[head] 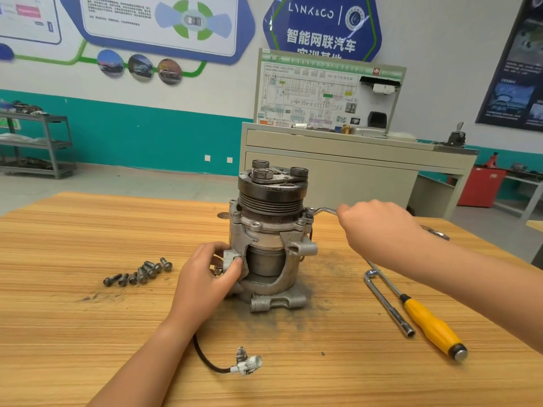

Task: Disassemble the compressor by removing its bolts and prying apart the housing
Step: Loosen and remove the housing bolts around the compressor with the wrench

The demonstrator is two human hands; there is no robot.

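Compressor (270, 230) stands upright, pulley up, at the middle of the surface (88, 333). My left hand (205, 271) grips its housing lug at 9 o'clock. My right hand (373, 227) is curled round a wrench (321, 210) set on its flange at 2 o'clock. Loose bolts (141, 271) lie farther out at 9.

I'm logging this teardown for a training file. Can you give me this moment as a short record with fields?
workpiece: compressor, upright on wooden table, pulley on top
left hand: grips a lug on the housing
right hand: holds a bent wrench set on a flange bolt
removed bolts: loose cluster, left of compressor
idle tools: L-shaped socket wrench, yellow-handled screwdriver, right of compressor
cable: black lead with white connector, in front
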